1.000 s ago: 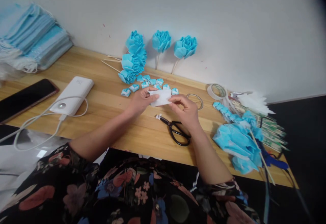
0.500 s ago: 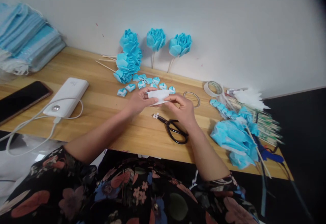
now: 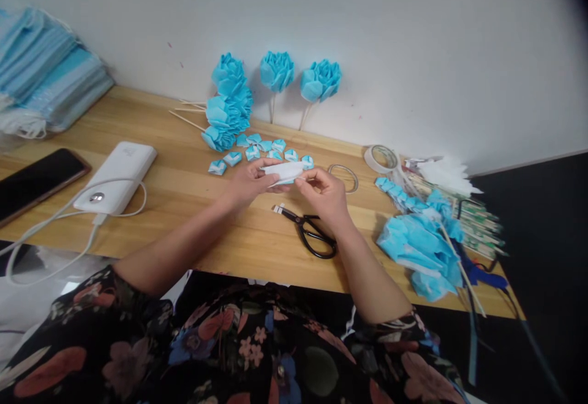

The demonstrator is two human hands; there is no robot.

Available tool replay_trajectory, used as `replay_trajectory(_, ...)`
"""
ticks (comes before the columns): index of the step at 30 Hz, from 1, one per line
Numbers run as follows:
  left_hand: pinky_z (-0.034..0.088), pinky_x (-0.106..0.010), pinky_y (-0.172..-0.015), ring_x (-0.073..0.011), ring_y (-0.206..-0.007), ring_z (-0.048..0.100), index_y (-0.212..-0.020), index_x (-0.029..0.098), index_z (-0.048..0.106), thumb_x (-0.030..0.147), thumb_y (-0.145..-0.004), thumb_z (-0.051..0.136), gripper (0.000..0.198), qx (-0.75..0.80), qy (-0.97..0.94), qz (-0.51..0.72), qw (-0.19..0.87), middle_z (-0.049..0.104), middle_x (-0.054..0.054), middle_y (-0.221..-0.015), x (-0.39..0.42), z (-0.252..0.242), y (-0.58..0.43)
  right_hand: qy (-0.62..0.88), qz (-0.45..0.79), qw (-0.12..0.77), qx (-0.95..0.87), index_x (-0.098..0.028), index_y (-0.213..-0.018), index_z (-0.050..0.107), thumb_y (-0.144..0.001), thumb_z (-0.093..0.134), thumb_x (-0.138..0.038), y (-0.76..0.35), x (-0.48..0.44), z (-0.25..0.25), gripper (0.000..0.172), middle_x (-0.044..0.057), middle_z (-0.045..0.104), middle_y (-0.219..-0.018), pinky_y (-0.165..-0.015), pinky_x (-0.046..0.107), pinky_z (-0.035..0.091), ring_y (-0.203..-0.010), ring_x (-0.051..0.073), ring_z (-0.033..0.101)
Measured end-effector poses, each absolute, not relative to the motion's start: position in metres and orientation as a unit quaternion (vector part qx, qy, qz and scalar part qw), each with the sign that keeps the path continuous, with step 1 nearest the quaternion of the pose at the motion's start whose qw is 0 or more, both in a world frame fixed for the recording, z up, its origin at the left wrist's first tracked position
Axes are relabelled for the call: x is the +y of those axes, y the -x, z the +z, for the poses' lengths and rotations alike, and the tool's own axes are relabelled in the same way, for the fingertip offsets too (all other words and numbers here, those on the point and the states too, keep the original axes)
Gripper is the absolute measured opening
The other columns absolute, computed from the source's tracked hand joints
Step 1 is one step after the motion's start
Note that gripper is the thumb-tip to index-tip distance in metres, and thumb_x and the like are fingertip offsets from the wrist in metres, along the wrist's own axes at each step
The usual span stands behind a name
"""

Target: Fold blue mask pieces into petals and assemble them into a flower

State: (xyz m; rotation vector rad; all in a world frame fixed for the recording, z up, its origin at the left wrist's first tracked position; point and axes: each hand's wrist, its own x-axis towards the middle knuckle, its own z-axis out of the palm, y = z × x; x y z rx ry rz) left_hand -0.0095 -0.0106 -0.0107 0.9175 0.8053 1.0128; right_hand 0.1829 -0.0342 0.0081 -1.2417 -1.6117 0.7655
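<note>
Both hands (image 3: 245, 183) (image 3: 328, 194) pinch white material (image 3: 282, 172) with fingers (image 3: 272, 179) above a wooden table (image 3: 266, 245), wall (image 3: 413, 79) behind.

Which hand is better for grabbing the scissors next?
Probably the right hand: the black-handled scissors lie nearer it, close below its wrist. The left hand is farther off. Both hold the white-and-blue sheet, though.

We see the left hand (image 3: 248, 182) and right hand (image 3: 326, 194) pinching a white-and-blue sheet (image 3: 281, 172) between them; beyond it we find small folded blue pieces (image 3: 233, 158); nearer us lie black-handled scissors (image 3: 300, 220); two blue flowers (image 3: 321, 81) lean against the wall (image 3: 413, 55).
</note>
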Motion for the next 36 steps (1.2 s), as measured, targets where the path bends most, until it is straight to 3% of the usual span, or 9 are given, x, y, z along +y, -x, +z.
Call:
replay_trajectory(7,0.064,-0.050,-0.091,-0.0270,-0.096,0.077,-0.108,0.013,0.065,0.039,-0.079,0.082,0.043,0.346,-0.396,0.463,0.713,0.078,-0.013,-0.108,-0.013,-0.003,0.007,0.506,0.298,0.462,-0.664,-0.022,-0.071,0.063,-0.080,0.066,-0.030,-0.183,-0.035,0.009,0.013,-0.001,0.070,-0.071,-0.069,0.028,0.052,-0.066,0.013,0.063)
replay_trajectory(14,0.062,-0.052,-0.095,-0.0272,-0.095,0.077,-0.119,0.014,0.063,0.029,-0.075,0.087,0.052,0.347,-0.419,0.459,0.702,0.078,-0.012,-0.105,-0.013,-0.009,0.009,0.504,0.302,0.461,-0.665,-0.022,-0.070,0.061,-0.080,0.066,-0.030,-0.184,-0.034,0.008,0.013,-0.001,0.070,-0.071,-0.070,0.029,0.053,-0.067,0.014,0.063)
replay_trajectory(22,0.063,-0.049,-0.093,-0.0264,-0.095,0.078,-0.119,0.014,0.063,0.021,-0.081,0.078,0.042,0.352,-0.434,0.457,0.692,0.077,-0.012,-0.108,-0.012,-0.014,0.011,0.508,0.327,0.467,-0.645,-0.023,-0.071,0.060,-0.079,0.066,-0.032,-0.184,-0.032,0.006,0.014,-0.002,0.066,-0.070,-0.065,0.028,0.049,-0.064,0.013,0.057)
replay_trajectory(27,0.063,-0.049,-0.093,-0.0267,-0.091,0.078,-0.120,0.014,0.062,0.023,-0.078,0.081,0.047,0.356,-0.423,0.457,0.696,0.077,-0.011,-0.105,-0.012,-0.014,0.012,0.520,0.347,0.471,-0.622,-0.022,-0.073,0.060,-0.079,0.067,-0.036,-0.184,-0.031,0.004,0.016,-0.002,0.063,-0.072,-0.059,0.025,0.043,-0.063,0.011,0.053)
replay_trajectory(36,0.061,-0.053,-0.098,-0.0282,-0.102,0.076,-0.114,0.014,0.064,0.031,-0.080,0.081,0.042,0.352,-0.413,0.468,0.697,0.076,-0.013,-0.113,-0.016,-0.003,0.006,0.522,0.368,0.471,-0.608,-0.022,-0.072,0.059,-0.078,0.068,-0.035,-0.184,-0.031,0.000,0.016,-0.003,0.063,-0.070,-0.064,0.027,0.044,-0.064,0.012,0.053)
